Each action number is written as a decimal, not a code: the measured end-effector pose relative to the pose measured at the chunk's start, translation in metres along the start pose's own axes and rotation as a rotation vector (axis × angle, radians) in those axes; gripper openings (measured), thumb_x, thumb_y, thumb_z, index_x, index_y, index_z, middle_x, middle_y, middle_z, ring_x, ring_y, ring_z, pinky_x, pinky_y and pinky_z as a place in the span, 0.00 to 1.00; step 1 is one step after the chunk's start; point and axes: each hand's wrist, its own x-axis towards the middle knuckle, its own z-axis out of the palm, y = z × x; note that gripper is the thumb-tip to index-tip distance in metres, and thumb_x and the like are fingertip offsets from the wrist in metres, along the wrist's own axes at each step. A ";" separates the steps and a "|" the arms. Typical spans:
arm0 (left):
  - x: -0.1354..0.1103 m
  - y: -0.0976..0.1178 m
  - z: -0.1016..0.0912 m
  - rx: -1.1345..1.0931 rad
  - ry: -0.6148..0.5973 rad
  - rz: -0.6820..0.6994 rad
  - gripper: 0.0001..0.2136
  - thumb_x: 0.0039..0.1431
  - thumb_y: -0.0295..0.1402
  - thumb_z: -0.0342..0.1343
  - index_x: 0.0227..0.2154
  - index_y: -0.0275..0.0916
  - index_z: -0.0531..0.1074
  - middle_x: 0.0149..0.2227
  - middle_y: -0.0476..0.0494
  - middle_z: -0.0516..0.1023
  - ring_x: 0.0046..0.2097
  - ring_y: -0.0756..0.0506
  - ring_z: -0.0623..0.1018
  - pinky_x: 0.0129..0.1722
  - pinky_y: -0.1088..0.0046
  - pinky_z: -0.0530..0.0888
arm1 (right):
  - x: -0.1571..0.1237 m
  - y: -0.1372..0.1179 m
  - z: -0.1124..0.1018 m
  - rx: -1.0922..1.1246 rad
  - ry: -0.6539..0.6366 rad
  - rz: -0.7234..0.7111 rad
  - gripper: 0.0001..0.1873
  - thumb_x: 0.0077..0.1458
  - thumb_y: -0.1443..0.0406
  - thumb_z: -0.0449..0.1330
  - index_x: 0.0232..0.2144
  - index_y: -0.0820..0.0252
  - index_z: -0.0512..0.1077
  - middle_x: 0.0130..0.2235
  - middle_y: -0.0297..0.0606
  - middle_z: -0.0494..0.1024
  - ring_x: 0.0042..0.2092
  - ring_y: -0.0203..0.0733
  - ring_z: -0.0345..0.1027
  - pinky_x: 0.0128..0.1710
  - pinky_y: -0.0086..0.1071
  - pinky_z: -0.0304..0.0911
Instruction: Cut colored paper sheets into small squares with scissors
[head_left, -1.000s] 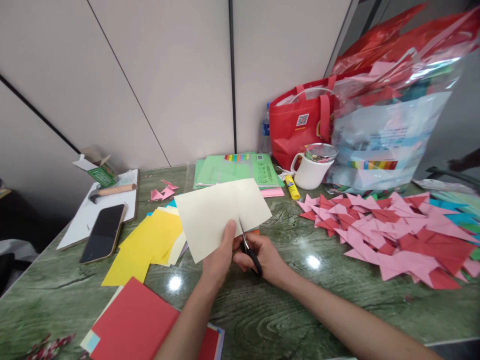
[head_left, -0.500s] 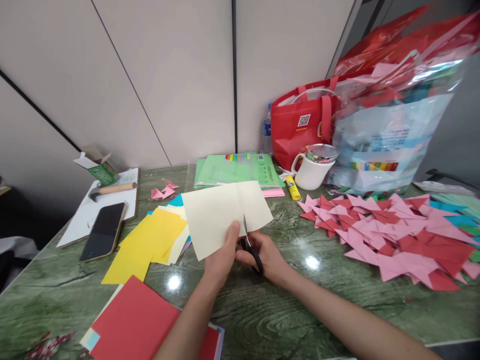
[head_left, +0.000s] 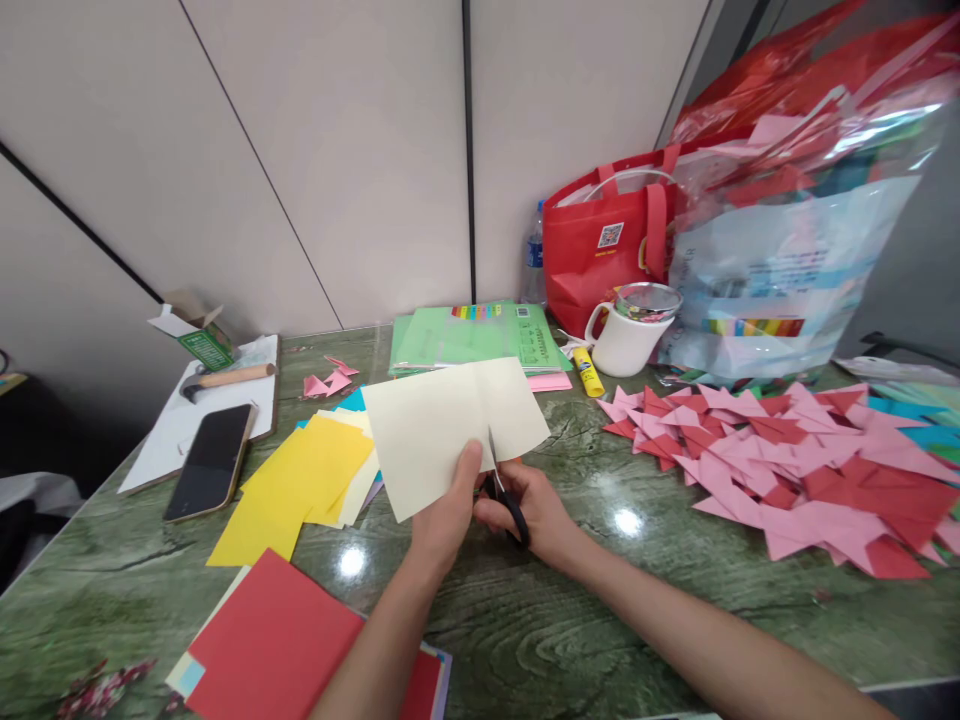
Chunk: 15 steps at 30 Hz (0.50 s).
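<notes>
A cream sheet of paper (head_left: 424, 425) with a fold line is held above the table by my left hand (head_left: 448, 505), its thumb lying on top near the lower edge. My right hand (head_left: 536, 510) is closed round the black handles of a pair of scissors (head_left: 513, 512). The blades stand at the sheet's lower edge, close to the fold, pointing away from me. Left of the sheet lie yellow papers (head_left: 304, 470) over cream and blue ones. Red paper (head_left: 274, 635) tops a stack under my left forearm.
Pink and red folded paper pieces (head_left: 795, 460) are heaped at the right. Behind stand a white mug (head_left: 628, 340), a yellow glue stick (head_left: 587, 372), a red bag (head_left: 581, 260) and green paper packs (head_left: 469, 340). A phone (head_left: 211, 462) and a hammer (head_left: 229, 378) lie at the left.
Almost nothing differs. The view has shifted slightly; the scissors and the cream paper keep nearly the same position against each other.
</notes>
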 end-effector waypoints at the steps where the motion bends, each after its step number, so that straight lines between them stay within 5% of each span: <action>1: 0.000 -0.001 0.000 -0.011 0.000 0.012 0.12 0.45 0.40 0.57 0.32 0.39 0.73 0.36 0.44 0.77 0.47 0.45 0.71 0.54 0.69 0.57 | 0.000 0.001 0.000 0.000 0.003 0.005 0.16 0.38 0.57 0.63 0.23 0.63 0.64 0.18 0.28 0.65 0.19 0.29 0.56 0.18 0.24 0.55; 15: -0.001 -0.001 -0.001 -0.005 -0.027 0.018 0.14 0.45 0.43 0.55 0.31 0.38 0.73 0.34 0.43 0.77 0.44 0.45 0.73 0.50 0.69 0.63 | 0.000 0.009 0.000 -0.011 0.025 0.029 0.16 0.39 0.56 0.63 0.24 0.62 0.64 0.15 0.26 0.64 0.15 0.29 0.55 0.15 0.24 0.53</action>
